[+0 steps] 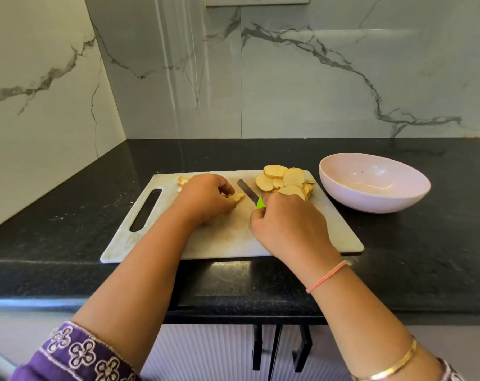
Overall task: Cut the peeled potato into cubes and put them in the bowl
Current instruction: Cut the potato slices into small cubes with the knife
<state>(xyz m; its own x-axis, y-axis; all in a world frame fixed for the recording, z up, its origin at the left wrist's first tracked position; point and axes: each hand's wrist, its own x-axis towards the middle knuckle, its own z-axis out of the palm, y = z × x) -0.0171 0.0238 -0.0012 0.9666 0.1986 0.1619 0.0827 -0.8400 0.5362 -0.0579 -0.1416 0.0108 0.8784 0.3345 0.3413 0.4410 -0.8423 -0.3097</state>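
Note:
A white cutting board (329,229) lies on the black counter. A pile of round potato slices (284,181) sits at its far right corner. My left hand (206,198) pinches a small potato piece (237,197) in the board's middle. My right hand (285,226) grips a knife (247,191) by its green handle, and the blade points away to the left, just right of that piece. A few small potato bits (183,182) lie at the board's far left, behind my left hand. The pale pink bowl (373,182) stands to the right of the board with nothing in it.
The black counter (68,215) ends at marble walls behind and to the left. The board has a handle slot (145,210) at its left end. Cabinet fronts with black handles (274,350) sit below the counter's front edge.

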